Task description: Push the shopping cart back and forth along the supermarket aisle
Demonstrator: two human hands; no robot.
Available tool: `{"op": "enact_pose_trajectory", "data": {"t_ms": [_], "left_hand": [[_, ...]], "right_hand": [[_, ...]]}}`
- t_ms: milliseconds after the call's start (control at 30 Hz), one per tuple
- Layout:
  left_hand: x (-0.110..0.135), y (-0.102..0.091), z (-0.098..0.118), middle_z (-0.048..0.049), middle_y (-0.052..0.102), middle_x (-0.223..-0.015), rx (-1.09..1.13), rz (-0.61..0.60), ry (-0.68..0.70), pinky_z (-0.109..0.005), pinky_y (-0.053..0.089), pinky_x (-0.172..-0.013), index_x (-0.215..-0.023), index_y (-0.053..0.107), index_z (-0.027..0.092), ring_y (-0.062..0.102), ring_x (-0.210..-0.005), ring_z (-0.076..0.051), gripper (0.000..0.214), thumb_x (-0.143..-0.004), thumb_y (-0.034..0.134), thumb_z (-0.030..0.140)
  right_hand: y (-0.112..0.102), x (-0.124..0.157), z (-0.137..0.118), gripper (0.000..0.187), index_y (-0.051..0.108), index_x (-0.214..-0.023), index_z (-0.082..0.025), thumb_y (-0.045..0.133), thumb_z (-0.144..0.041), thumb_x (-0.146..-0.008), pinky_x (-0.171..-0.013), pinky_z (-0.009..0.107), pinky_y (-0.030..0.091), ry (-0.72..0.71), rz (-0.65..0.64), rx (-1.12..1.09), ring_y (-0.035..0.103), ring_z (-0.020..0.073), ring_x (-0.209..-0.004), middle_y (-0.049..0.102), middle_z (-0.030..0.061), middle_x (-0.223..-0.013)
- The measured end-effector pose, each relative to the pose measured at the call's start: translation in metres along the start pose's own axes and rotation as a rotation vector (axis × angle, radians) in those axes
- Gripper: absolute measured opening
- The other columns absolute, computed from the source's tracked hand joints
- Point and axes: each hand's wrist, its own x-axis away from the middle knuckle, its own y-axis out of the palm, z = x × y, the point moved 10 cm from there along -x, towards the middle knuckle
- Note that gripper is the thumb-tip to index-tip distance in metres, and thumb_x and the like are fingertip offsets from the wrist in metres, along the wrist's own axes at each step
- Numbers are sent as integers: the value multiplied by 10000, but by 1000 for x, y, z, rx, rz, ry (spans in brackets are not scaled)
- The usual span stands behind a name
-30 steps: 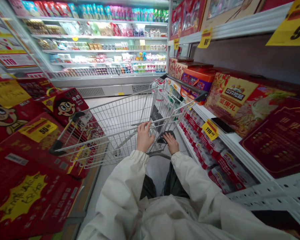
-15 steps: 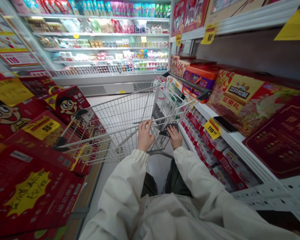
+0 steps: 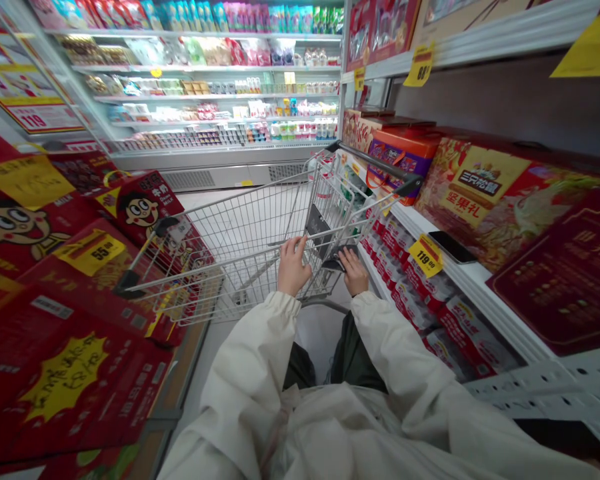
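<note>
A wire shopping cart [image 3: 250,220] with a dark handle and black plastic corners stands in front of me. At its near side rail is my left hand [image 3: 294,267], the fingers bent over the wire and the thumb apart. My right hand [image 3: 355,272] is just to the right, below the rail. Its fingers lie over a small black thing [image 3: 333,265] that looks like folded cloth; its kind is hard to make out. Behind the hands, a dark panel [image 3: 319,230] hangs on the cart's wires. The part of the basket in view shows bare wire.
Stacked red milk boxes [image 3: 100,267] with yellow price signs rise on the left. To the right, a white shelf [image 3: 510,293] holds gift boxes [image 3: 480,187], a black phone [image 3: 453,247] and red-and-white packs [image 3: 430,290]. A lit refrigerated display [image 3: 220,87] spans the back.
The whole view has shifted slightly to the right. My hands stay at the same places on the cart, with hardly any movement of the fingers.
</note>
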Motion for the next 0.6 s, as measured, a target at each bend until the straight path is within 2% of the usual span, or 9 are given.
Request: {"op": "enact_pose_trajectory", "data": {"t_ms": [67, 167, 333, 500, 600], "left_hand": [[1, -1, 0, -109, 478, -1363, 3, 9, -1, -498, 328, -1146, -1395, 447, 186, 373, -1311, -297, 742, -664, 521, 78], [3, -2, -2, -105, 474, -1368, -3, 15, -8, -502, 313, -1154, -1393, 448, 186, 370, -1314, -300, 741, -663, 530, 91], [1, -1, -1, -112, 467, -1372, -10, -19, 8, -479, 301, -1164, -1400, 441, 170, 363, -1319, -299, 754, -656, 542, 98], [0, 0, 0, -113, 461, -1378, -21, -36, 8, -481, 298, -1164, -1402, 442, 164, 361, -1320, -297, 753, -658, 535, 97], [-1, 1, -1, -113, 462, -1380, -22, -42, 6, -484, 298, -1165, -1406, 438, 167, 360, -1322, -296, 762, -654, 534, 94]], "right_hand": [[-7, -10, 2, 687, 527, -1395, -176, 339, 40, -770, -1187, 398, 339, 25, 19, 14, 356, 195, -1426, 487, 60, -1473], [0, -16, 2, 667, 535, -1388, -174, 330, 35, -789, -1191, 406, 329, 54, -4, 14, 371, 194, -1418, 492, 72, -1469], [20, 1, -3, 635, 550, -1374, -169, 318, 34, -819, -1176, 415, 353, 72, -7, 14, 402, 197, -1399, 514, 77, -1447], [46, 24, -8, 655, 606, -1310, -157, 398, 72, -733, -1139, 387, 404, 43, -208, -9, 472, 202, -1351, 556, 78, -1408], [39, 26, -9, 704, 605, -1309, -172, 405, 79, -683, -1111, 352, 438, 8, -243, -69, 490, 179, -1336, 574, 56, -1392]]}}
